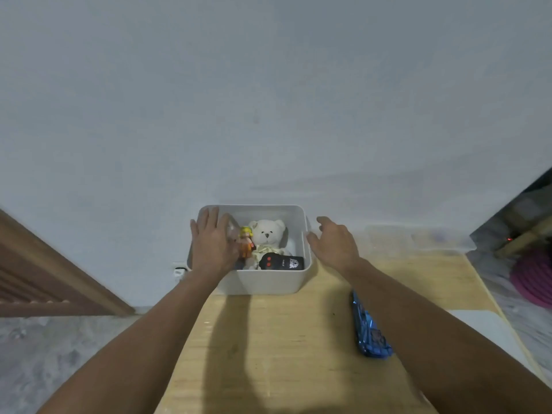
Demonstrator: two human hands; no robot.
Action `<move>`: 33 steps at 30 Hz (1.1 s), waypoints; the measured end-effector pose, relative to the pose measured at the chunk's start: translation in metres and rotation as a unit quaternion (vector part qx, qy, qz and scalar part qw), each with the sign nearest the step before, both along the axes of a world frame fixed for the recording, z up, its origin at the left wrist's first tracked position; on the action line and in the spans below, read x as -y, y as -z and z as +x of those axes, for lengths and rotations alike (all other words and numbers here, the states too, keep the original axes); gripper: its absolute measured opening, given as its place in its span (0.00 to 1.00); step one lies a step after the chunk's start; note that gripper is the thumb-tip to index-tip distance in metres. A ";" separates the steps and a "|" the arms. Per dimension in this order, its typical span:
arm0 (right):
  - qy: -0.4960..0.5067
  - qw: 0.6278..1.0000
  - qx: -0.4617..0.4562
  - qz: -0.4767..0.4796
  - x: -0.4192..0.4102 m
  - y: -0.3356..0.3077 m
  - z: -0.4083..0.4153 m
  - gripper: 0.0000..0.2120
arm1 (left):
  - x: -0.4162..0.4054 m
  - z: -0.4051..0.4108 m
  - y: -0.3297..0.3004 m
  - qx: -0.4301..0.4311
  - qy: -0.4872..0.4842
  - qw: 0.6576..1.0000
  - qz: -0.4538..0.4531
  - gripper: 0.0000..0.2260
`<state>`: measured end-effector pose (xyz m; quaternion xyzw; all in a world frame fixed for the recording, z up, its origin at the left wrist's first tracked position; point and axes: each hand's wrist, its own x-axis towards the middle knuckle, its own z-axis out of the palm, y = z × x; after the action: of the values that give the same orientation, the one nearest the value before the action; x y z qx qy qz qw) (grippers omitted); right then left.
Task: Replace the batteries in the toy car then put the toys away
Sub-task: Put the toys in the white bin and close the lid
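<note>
Forearms: both bare, reach fwd from bottom corners over the table [268, 339], cast dark shadows on the wood.
Table: light wood, far edge against a pale wall [268, 100].
Blue toy [369, 327]: long, shiny, lies on table under/just beside R forearm, well apart from the bin; prob. the toy car, shape too blurred to be sure.
Bin [265, 282]: white plastic, rounded corners, sits at far end of table near wall, open top.
L hand [213, 243]: palm down, fingers spread flat over bin's L rim and L side of contents; holds nothing I can see. Sth clear/blurry under fingertips, can't tell what.
R hand [334, 242]: open, fingers loosely curled, thumb twd bin's R wall, just beside it; contact unclear. Holds nothing.
Bear [267, 234]: white plush, in bin centre, face up, leans on back wall.
Figure [246, 240]: small, yellow hair, orange body, upright in bin betw. L hand and bear, touching both by the look.
Remote [282, 261]: black, red buttons, lies across bin's front, by bear's lower body.
Floor [59, 354]: grey, mottled, L of table.
Wood frame [44, 273]: brown, far L.
Pink coil [531, 279]: far R on floor, partly cut off.
</note>
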<state>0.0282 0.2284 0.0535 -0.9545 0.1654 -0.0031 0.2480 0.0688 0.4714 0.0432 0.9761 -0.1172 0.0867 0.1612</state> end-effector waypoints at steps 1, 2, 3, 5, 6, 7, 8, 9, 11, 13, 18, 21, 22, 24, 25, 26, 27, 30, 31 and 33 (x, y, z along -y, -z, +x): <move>0.002 1.000 -0.001 0.012 0.012 0.001 -0.006 0.23 | 0.013 -0.003 0.000 0.031 0.025 0.999 -0.020 0.18; 0.003 1.000 -0.003 0.019 0.027 0.002 -0.013 0.23 | 0.028 -0.007 0.000 0.050 0.049 0.997 -0.044 0.16; 0.006 1.000 -0.006 0.022 0.042 0.003 -0.021 0.24 | 0.045 -0.013 -0.001 0.064 0.071 0.993 -0.064 0.16; 0.018 0.999 -0.012 0.030 0.074 0.003 -0.039 0.23 | 0.082 -0.028 -0.005 0.057 0.115 0.986 -0.109 0.14; 0.026 0.999 -0.015 0.031 0.090 0.003 -0.049 0.23 | 0.101 -0.037 -0.006 0.046 0.130 0.982 -0.127 0.14; 0.036 0.999 -0.015 0.029 0.107 0.003 -0.060 0.22 | 0.120 -0.046 -0.006 0.032 0.140 0.980 -0.139 0.13; 0.048 0.998 -0.013 0.027 0.123 0.005 -0.071 0.22 | 0.139 -0.056 -0.005 0.016 0.146 0.978 -0.145 0.12; 0.060 0.998 -0.011 0.024 0.140 0.007 -0.083 0.21 | 0.158 -0.065 -0.005 -0.002 0.148 0.979 -0.143 0.13; 0.080 0.996 -0.018 0.020 0.172 0.012 -0.108 0.21 | 0.196 -0.085 -0.004 -0.038 0.157 0.979 -0.126 0.13; 0.090 0.995 -0.036 0.014 0.203 0.018 -0.135 0.22 | 0.231 -0.105 -0.002 -0.084 0.173 0.975 -0.110 0.13; 0.101 0.987 -0.124 -0.019 0.275 0.036 -0.197 0.23 | 0.303 -0.156 0.012 -0.228 0.154 0.961 -0.028 0.10; 0.113 0.976 -0.185 -0.020 0.304 0.047 -0.230 0.24 | 0.335 -0.188 0.023 -0.319 0.122 0.939 0.040 0.10; 0.115 0.972 -0.207 -0.013 0.312 0.051 -0.241 0.25 | 0.343 -0.199 0.027 -0.347 0.112 0.930 0.049 0.11; 0.102 0.963 -0.249 -0.005 0.324 0.059 -0.258 0.27 | 0.356 -0.218 0.036 -0.393 0.095 0.912 0.060 0.14; 0.094 0.960 -0.264 -0.002 0.328 0.061 -0.265 0.28 | 0.361 -0.225 0.039 -0.413 0.085 0.904 0.066 0.16; 0.088 0.957 -0.275 0.002 0.332 0.065 -0.270 0.29 | 0.365 -0.231 0.041 -0.432 0.072 0.897 0.067 0.17; 0.083 0.956 -0.282 0.007 0.335 0.067 -0.275 0.29 | 0.370 -0.235 0.043 -0.450 0.055 0.889 0.058 0.18; 0.077 0.955 -0.284 0.030 0.340 0.076 -0.283 0.30 | 0.382 -0.245 0.050 -0.506 0.003 0.862 -0.025 0.24; 0.076 0.957 -0.278 0.039 0.341 0.078 -0.286 0.31 | 0.385 -0.248 0.052 -0.521 -0.015 0.852 -0.058 0.26; 0.078 0.962 -0.254 0.056 0.344 0.082 -0.289 0.32 | 0.388 -0.252 0.056 -0.524 -0.047 0.843 -0.111 0.29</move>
<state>-0.2605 -0.1151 -0.0284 -0.8927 0.2967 0.2295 0.2497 -0.1828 0.0836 -0.0126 0.8562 0.0409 -0.4172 0.3020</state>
